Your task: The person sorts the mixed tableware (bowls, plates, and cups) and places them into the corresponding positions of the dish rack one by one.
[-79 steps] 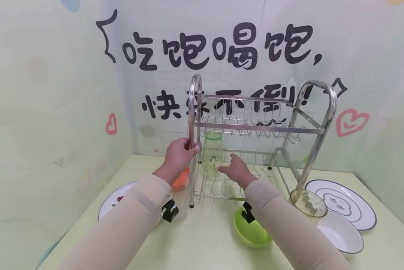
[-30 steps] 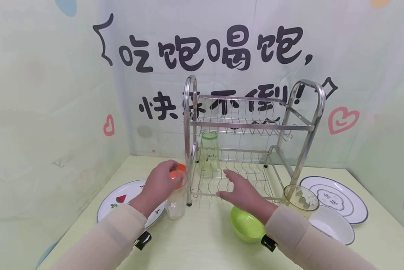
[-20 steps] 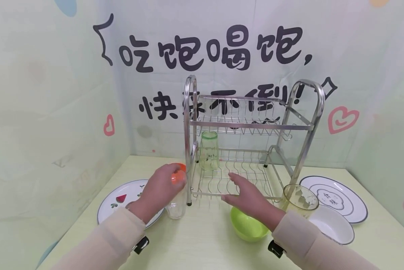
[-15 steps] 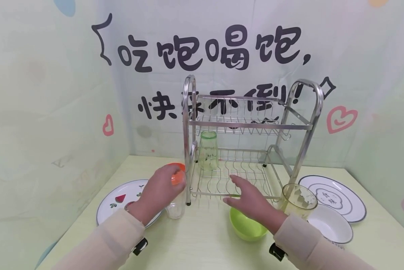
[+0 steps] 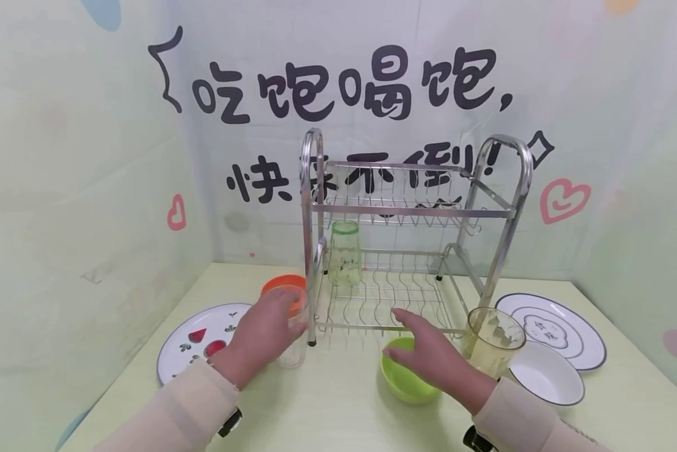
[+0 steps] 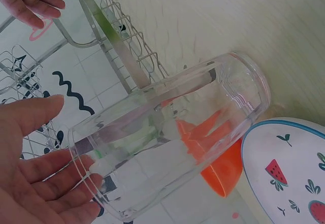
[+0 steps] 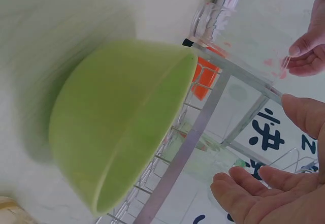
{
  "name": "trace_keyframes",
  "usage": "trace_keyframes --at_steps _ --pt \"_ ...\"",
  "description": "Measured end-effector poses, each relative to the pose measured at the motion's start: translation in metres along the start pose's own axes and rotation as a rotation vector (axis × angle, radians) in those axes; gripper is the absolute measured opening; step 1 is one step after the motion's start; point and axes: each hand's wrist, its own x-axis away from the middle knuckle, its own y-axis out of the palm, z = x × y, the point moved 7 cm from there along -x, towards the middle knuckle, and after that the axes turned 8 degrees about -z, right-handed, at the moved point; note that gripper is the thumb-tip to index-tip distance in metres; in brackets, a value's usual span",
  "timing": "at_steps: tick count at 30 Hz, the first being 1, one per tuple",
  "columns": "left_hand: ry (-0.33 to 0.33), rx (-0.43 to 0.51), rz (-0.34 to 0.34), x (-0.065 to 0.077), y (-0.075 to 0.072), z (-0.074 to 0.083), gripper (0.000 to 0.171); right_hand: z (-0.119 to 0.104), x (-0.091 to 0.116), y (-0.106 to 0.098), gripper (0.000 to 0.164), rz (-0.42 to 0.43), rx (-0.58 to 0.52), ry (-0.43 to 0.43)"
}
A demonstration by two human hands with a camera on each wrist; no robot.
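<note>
Left wrist view: left hand [image 5: 259,333] is at the mouth of the clear glass [image 6: 172,132], fingers loosely bent by the rim, thumb standing off it. Not clenched, no pinch; can't tell if the fingertips touch. Glass is upright on the table [image 5: 338,408].

Clock is the head view, 12 = away from the person, centred on that glass. 12: orange vessel [image 5: 284,281] right behind it, contact not clear. 9: white plate with watermelon print [image 5: 170,339], just beside. 2: two-tier metal rack [image 5: 412,212]. 1: green-tinted glass [image 5: 345,260], standing in the rack's lower tier at its left end. 3: right hand [image 5: 437,355], grip loose, thumb and fingers apart.

Right hand is nearest the green bowl [image 5: 404,380], which sits below it at its 8 o'clock; right wrist view shows a gap between them.

From right hand, 3: amber glass [image 5: 495,345], upright. From amber glass, 4: white bowl [image 5: 547,375]; 3: white plate with lettering [image 5: 584,342], partly behind that bowl. Both sleeves [image 5: 171,402] are cream. Backdrop [image 5: 259,242] carries black characters and pink hearts.
</note>
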Motion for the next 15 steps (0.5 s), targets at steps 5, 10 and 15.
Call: trace_keyframes --at_steps 5,10,15 --pt "-0.016 -0.034 -0.034 0.001 0.004 -0.002 0.047 0.004 0.004 0.000 0.069 0.004 -0.006 0.014" --pt "-0.004 -0.076 -0.043 0.002 0.006 -0.001 0.045 0.006 0.009 0.000 0.069 0.005 0.001 -0.004" --pt "-0.015 -0.142 -0.068 0.002 0.010 -0.002 0.037 0.011 0.012 0.001 0.069 0.011 0.012 -0.003"
